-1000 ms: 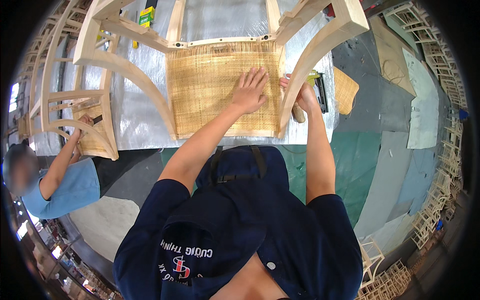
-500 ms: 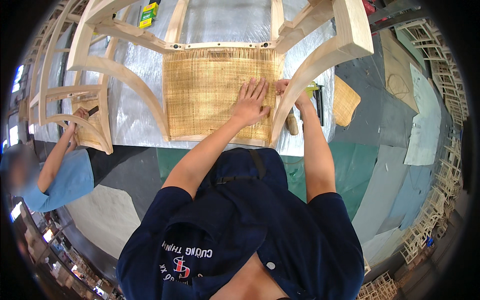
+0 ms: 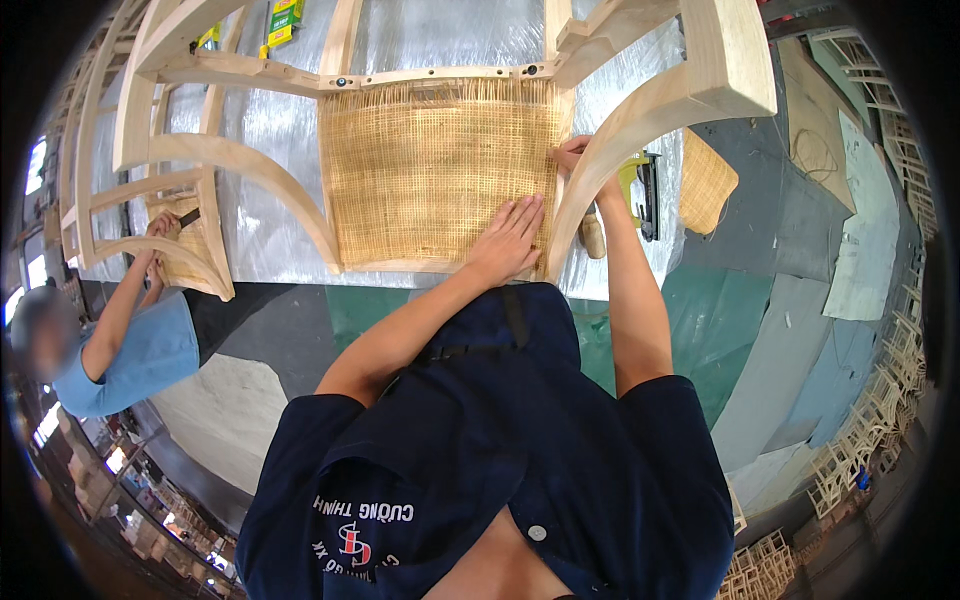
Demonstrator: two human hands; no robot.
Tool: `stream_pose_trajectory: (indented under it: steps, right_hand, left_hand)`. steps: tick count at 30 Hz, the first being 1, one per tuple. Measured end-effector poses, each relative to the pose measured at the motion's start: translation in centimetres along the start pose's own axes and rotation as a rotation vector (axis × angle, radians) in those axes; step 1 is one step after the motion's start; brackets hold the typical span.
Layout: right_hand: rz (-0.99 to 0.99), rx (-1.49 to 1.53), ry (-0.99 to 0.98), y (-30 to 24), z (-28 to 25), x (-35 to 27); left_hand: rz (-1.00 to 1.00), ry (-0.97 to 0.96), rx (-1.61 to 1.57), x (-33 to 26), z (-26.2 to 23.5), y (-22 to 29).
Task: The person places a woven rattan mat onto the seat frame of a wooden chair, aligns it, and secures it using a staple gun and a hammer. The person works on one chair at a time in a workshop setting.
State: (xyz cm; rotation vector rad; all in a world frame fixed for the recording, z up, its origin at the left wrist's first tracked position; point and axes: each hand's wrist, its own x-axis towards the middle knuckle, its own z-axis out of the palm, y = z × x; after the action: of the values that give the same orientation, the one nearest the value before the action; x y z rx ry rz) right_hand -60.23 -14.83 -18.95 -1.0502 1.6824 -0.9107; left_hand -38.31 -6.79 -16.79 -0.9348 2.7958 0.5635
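A woven cane webbing panel [image 3: 430,170] lies across the back of a pale wooden chair frame [image 3: 240,155], which rests on a plastic-covered table [image 3: 270,230]. Flat on the panel's lower right part is my left hand [image 3: 508,240], its fingers stretched out and holding nothing. My right hand [image 3: 578,160] reaches behind the curved chair leg, with its fingertips pinched together at the webbing's right edge. That leg hides part of the hand, and I cannot make out what is between the fingers. Loose cane ends stick out along the upper rail.
Beside my right forearm lie a green-and-black staple gun [image 3: 640,190] and a wooden handle [image 3: 592,235]. Further right is a loose cane piece [image 3: 708,180]. Small boxes [image 3: 285,20] stand beyond the frame. A person in blue [image 3: 140,350] works on another chair frame at left.
My left hand has slid down the panel toward its lower right, fingers drawn closer together. My right hand has moved slightly up along the webbing's edge. The view has shifted a little.
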Motion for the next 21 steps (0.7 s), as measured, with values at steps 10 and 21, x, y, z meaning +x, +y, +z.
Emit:
stream_pose_trajectory:
  steps: [10, 21]
  right_hand:
    - [-0.049, -0.656, 0.240, 2.3, -4.1, -10.5]
    - [0.042, -0.664, 0.187, 4.0, -2.3, -17.2]
  left_hand:
    - [-0.083, 0.143, 0.049, 0.2, 0.0, 1.6]
    - [-0.096, 0.104, -0.091, -1.9, 1.0, 2.7]
